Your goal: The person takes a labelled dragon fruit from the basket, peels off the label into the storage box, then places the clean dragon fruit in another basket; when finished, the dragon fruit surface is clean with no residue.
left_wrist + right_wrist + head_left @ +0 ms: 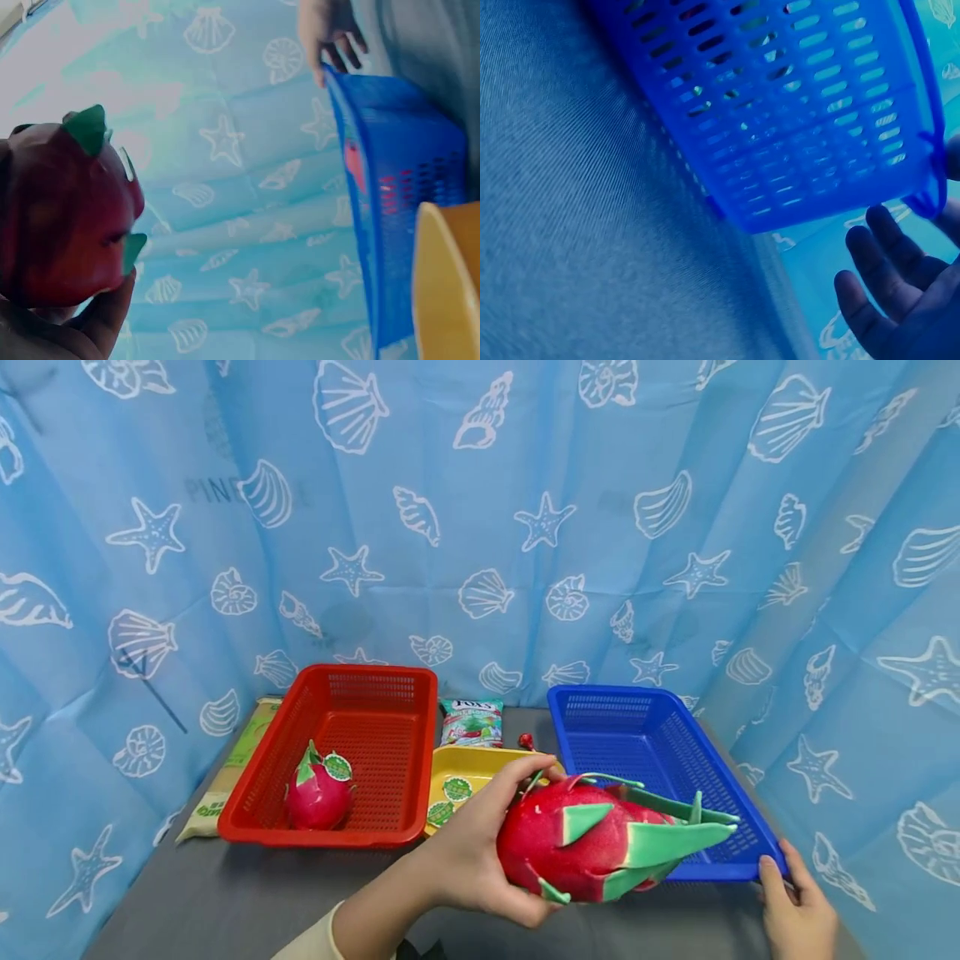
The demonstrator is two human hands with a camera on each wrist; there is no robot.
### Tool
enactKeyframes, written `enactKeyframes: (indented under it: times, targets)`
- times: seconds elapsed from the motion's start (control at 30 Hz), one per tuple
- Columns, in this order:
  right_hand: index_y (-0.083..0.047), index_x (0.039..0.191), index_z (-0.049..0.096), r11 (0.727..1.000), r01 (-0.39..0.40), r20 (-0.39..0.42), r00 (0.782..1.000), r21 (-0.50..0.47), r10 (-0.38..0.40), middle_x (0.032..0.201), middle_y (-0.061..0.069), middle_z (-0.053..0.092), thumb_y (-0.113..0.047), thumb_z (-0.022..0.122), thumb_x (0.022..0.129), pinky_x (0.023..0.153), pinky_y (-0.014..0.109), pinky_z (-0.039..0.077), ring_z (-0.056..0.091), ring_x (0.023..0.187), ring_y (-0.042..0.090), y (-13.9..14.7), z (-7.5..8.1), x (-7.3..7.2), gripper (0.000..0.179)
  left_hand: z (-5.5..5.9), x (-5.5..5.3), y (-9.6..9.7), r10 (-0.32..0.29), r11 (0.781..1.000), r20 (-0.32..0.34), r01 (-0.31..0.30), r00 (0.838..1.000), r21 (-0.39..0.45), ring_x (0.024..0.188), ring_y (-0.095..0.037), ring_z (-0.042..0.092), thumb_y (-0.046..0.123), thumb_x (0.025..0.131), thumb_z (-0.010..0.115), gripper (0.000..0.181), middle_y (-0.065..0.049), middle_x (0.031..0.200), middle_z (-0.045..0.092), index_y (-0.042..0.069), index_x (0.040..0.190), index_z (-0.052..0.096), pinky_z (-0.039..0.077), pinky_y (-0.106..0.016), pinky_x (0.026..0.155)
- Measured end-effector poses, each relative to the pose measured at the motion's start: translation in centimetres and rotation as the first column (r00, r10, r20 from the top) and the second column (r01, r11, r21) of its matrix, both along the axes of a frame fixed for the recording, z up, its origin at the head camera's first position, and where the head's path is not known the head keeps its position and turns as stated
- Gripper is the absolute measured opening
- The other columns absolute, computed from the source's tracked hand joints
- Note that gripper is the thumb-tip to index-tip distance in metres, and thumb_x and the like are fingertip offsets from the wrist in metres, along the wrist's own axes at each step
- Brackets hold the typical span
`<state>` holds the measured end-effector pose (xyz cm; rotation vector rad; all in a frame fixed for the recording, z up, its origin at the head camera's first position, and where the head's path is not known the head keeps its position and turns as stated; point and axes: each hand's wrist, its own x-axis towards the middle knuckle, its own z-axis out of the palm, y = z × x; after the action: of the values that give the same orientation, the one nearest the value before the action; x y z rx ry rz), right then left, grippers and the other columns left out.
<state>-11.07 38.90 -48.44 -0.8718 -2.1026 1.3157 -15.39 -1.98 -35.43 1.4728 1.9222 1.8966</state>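
- Now my left grip [476, 852] curls round a large dragon fruit [581, 835], held up before the blue basket [611, 718].
- My right grip [801, 902] pinches that basket's near right corner.
- Leftward, a red basket [382, 768] carries 1 smaller dragon fruit [318, 800], beside a yellow tray [480, 762].

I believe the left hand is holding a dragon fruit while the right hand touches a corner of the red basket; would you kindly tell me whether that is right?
The basket's colour is wrong: the head view shows the right hand touching a corner of the blue basket, while the left hand holds a dragon fruit.
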Motion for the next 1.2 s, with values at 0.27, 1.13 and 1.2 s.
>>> enactKeyframes:
  times: [0.27, 1.13, 1.2]
  targets:
    - [-0.005, 0.15, 0.051, 0.999, 0.03, -0.154, 0.987, -0.031, -0.035, 0.112, -0.023, 0.065, -0.023, 0.057, 0.105, 0.055, 0.008, 0.048, 0.056, 0.068, -0.018, 0.1, -1.4, 0.1, 0.049, 2.4, -2.8, 4.7, -0.01, 0.999, -0.046, 0.008, 0.999, -0.052, 0.132, -0.01, 0.047, 0.003, 0.068, 0.09, 0.112, 0.002, 0.149, 0.042, 0.024, 0.156, 0.024, 0.055, -0.027, 0.089]
    - [-0.002, 0.14, 0.062, 0.984, 0.118, -0.372, 0.914, -0.133, -0.16, 0.086, -0.027, 0.063, -0.011, 0.059, 0.102, 0.057, 0.007, 0.048, 0.06, 0.067, -0.009, -0.7, -2.9, -0.9, 0.039, -4.2, -15.7, 15.4, 0.396, 0.768, -0.05, -0.36, 0.917, -0.53, 0.129, -0.022, 0.054, 0.033, 0.07, 0.096, 0.112, -0.002, 0.149, 0.047, 0.017, 0.159, 0.029, 0.056, -0.038, 0.093]
    - [-0.004, 0.141, 0.062, 0.982, 0.123, -0.361, 0.918, -0.14, -0.166, 0.085, -0.029, 0.062, -0.012, 0.058, 0.103, 0.056, 0.007, 0.047, 0.059, 0.065, -0.009, -0.8, -3.0, -1.0, 0.039, -5.2, -16.2, 16.1, 0.412, 0.72, -0.096, -0.388, 0.906, -0.574, 0.134, -0.022, 0.051, 0.037, 0.071, 0.095, 0.112, -0.003, 0.152, 0.046, 0.016, 0.159, 0.029, 0.048, -0.044, 0.105]
